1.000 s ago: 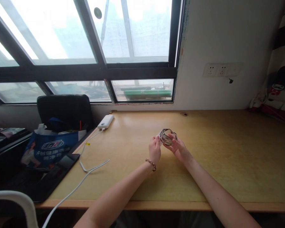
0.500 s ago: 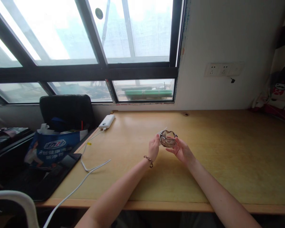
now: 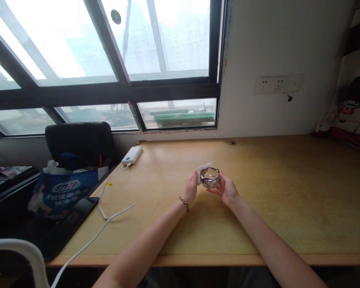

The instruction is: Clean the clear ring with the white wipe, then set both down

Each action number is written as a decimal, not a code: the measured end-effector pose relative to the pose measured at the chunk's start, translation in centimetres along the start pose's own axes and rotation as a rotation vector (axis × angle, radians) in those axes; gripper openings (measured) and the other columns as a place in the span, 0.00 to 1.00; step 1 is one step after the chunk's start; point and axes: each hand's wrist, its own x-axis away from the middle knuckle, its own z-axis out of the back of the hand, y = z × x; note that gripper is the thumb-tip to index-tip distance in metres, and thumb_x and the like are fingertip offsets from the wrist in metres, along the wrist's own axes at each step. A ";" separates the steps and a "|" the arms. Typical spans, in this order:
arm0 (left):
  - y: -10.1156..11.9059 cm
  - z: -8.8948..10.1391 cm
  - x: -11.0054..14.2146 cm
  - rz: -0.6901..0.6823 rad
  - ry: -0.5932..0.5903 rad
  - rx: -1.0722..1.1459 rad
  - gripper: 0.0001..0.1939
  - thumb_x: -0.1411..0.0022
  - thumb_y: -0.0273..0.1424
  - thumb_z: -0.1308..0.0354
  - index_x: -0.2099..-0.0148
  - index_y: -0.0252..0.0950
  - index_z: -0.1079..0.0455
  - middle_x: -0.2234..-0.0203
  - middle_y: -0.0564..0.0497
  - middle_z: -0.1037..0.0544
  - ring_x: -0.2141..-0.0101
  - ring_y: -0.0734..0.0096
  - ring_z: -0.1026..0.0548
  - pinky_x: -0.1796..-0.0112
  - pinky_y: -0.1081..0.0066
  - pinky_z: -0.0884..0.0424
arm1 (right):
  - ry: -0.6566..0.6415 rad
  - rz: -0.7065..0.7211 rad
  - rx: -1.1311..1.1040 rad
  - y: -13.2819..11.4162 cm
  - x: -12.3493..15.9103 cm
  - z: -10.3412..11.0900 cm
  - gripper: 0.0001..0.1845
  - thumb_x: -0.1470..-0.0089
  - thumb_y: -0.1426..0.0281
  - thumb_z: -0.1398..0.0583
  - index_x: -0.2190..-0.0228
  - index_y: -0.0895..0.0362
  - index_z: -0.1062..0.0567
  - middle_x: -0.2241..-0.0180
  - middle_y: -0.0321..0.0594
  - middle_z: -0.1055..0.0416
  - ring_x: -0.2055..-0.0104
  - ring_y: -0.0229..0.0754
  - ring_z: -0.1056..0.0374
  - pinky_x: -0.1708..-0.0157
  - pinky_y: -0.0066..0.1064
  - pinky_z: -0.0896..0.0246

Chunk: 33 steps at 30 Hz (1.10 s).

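From left to right, we saw the left hand (image 3: 191,189), its fingers closed on a white tissue (image 3: 203,168) against a glass-like bowl (image 3: 211,183); the right hand (image 3: 229,192) cupped the bowl's opposite side. The bowl sat between both hands, over the table (image 3: 276,192). We judged it stiff, slick, modest in weight and probably breakable, best gripped by its lower wall. Around it we noted a blue bag (image 3: 66,192), a white power bank (image 3: 133,155), a window (image 3: 174,91) and a wall socket (image 3: 267,85).
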 end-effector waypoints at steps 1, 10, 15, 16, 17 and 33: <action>0.0 0.1 0.0 -0.005 -0.002 -0.023 0.23 0.44 0.44 0.56 0.60 0.32 0.30 0.62 0.46 0.26 0.59 0.64 0.31 0.54 0.65 0.40 | 0.012 0.000 0.004 0.0 0.0 0.0 0.14 0.50 0.60 0.48 0.67 0.56 0.32 0.69 0.40 0.27 0.71 0.42 0.30 0.72 0.39 0.33; -0.8 0.5 -0.3 0.249 -0.134 0.199 0.25 0.47 0.47 0.53 0.61 0.29 0.31 0.66 0.43 0.25 0.65 0.61 0.27 0.59 0.62 0.36 | -0.120 -0.184 0.036 0.5 0.0 0.2 0.14 0.51 0.61 0.49 0.69 0.57 0.31 0.72 0.40 0.26 0.77 0.41 0.31 0.80 0.34 0.36; -0.5 0.5 -0.2 0.187 -0.091 0.127 0.26 0.47 0.47 0.54 0.61 0.29 0.30 0.66 0.43 0.25 0.65 0.61 0.28 0.61 0.62 0.34 | -0.128 -0.242 0.041 0.5 0.0 0.0 0.18 0.50 0.59 0.49 0.69 0.60 0.30 0.74 0.44 0.26 0.77 0.43 0.30 0.78 0.35 0.35; -0.3 0.5 -0.1 0.150 -0.078 0.091 0.25 0.46 0.46 0.54 0.61 0.29 0.30 0.66 0.44 0.25 0.65 0.61 0.28 0.60 0.63 0.35 | -0.117 -0.230 0.037 0.5 0.0 0.0 0.18 0.50 0.60 0.49 0.69 0.61 0.30 0.74 0.44 0.26 0.76 0.43 0.30 0.77 0.35 0.35; -0.1 0.5 -0.1 0.107 -0.061 0.052 0.24 0.46 0.46 0.54 0.62 0.30 0.30 0.67 0.45 0.25 0.64 0.62 0.28 0.60 0.64 0.35 | -0.100 -0.205 0.031 0.5 0.0 -0.1 0.17 0.50 0.60 0.49 0.68 0.61 0.30 0.75 0.44 0.26 0.75 0.43 0.30 0.76 0.36 0.35; 2.2 -1.1 2.0 -0.373 -0.240 -0.489 0.13 0.43 0.34 0.53 0.60 0.39 0.29 0.58 0.47 0.28 0.46 0.65 0.45 0.45 0.60 0.57 | 0.218 0.230 0.052 0.6 -0.6 0.6 0.16 0.57 0.58 0.42 0.70 0.58 0.29 0.73 0.38 0.27 0.75 0.38 0.32 0.77 0.29 0.35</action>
